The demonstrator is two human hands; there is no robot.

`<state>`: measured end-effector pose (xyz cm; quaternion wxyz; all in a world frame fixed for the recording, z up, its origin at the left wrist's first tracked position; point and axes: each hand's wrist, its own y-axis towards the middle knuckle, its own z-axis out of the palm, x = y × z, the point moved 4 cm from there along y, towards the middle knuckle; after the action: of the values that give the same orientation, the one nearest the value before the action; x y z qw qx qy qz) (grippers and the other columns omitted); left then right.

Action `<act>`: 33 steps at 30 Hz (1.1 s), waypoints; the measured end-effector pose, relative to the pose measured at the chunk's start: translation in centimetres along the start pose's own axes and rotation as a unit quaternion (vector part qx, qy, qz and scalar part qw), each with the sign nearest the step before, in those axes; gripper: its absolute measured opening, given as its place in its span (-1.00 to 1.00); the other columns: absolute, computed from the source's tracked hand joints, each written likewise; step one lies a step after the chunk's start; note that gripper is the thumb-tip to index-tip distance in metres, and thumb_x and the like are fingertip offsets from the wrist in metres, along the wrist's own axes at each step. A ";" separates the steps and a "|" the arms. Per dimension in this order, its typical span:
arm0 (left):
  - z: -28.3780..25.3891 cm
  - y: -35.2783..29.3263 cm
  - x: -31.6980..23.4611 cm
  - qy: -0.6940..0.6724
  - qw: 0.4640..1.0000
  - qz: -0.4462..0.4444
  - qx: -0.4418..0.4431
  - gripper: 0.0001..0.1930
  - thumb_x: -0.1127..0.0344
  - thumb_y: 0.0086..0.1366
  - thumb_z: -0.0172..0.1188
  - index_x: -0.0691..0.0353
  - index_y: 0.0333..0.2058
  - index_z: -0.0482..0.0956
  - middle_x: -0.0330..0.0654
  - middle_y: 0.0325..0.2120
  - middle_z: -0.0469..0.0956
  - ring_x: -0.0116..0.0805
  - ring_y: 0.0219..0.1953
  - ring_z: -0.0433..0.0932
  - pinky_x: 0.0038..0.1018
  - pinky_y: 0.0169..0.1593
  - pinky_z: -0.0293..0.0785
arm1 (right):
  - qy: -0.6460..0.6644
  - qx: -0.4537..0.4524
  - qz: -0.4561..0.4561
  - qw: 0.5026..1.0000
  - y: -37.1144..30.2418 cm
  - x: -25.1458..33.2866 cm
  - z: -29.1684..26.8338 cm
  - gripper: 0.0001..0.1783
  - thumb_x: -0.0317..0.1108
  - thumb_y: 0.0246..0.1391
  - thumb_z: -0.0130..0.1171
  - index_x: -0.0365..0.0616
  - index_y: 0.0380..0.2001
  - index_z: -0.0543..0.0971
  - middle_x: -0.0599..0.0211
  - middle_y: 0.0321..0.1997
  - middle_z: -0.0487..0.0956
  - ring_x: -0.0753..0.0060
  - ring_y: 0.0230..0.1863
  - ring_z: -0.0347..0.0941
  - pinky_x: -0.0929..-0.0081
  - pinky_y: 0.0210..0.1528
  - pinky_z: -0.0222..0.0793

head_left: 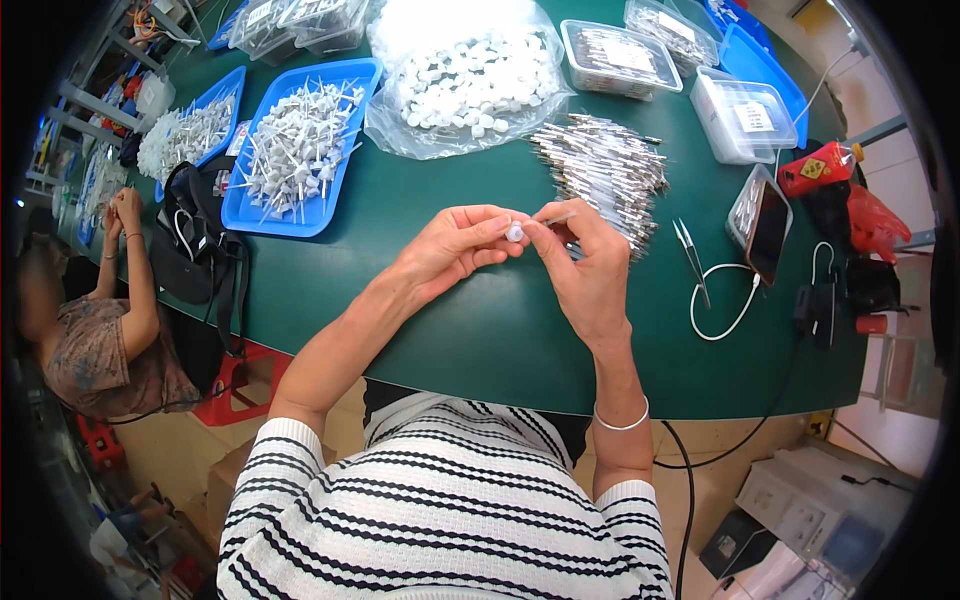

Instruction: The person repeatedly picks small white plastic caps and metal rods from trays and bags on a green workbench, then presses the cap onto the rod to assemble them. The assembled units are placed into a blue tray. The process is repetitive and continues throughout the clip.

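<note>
Over the near middle of the green table, my left hand pinches a small white plastic cap between thumb and fingers. My right hand is closed, its thumb and fingertip touching the right side of that cap. A thin rod lies across the right fingers, mostly hidden by them. Just beyond the right hand is a pile of thin metal-and-white rods. Farther off, a clear plastic bag spreads open with many white caps in it.
At left, a blue tray holds white caps with rods, beside a black bag. A co-worker sits beyond. Clear boxes stand at the far right. Tweezers, a white cable and a phone lie nearer.
</note>
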<state>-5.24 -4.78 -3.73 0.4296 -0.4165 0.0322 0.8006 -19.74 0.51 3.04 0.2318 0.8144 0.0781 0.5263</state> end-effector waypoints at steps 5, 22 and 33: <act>0.2 0.0 -0.1 -0.010 1.000 -0.003 -0.004 -0.73 0.32 0.26 0.16 0.38 -0.13 0.53 -0.18 -0.32 0.58 -0.51 -0.28 0.57 -0.68 -0.18 0.53 | -0.006 0.002 0.007 1.000 -0.1 -0.1 0.0 -0.91 -0.51 -0.05 0.25 -0.24 -0.48 0.51 0.30 -0.52 0.48 0.47 -0.60 0.38 0.55 -0.55 0.29; 0.1 -0.3 -0.6 0.010 0.998 0.046 -0.038 -0.76 0.39 0.24 0.17 0.35 -0.14 0.52 -0.17 -0.32 0.58 -0.51 -0.29 0.57 -0.65 -0.17 0.53 | 0.077 0.010 0.096 0.992 -0.4 -0.7 0.0 -0.82 -0.51 -0.08 0.29 -0.22 -0.33 0.59 0.36 -0.47 0.52 0.62 -0.53 0.36 0.65 -0.50 0.29; 1.2 -1.2 -1.9 0.141 0.970 0.189 -0.064 -0.72 0.47 0.20 0.19 0.36 -0.10 0.50 -0.15 -0.29 0.59 -0.50 -0.25 0.55 -0.55 -0.12 0.49 | 0.004 0.105 0.125 0.986 -0.8 -1.1 -0.1 -0.86 -0.38 0.12 0.13 -0.25 -0.38 0.55 0.27 -0.69 0.41 0.45 -0.70 0.27 0.49 -0.60 0.19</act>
<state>-4.66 -4.80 -1.26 0.2339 -0.5380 0.1197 0.8009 -20.24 0.82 1.87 0.0765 0.8355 0.0315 0.5432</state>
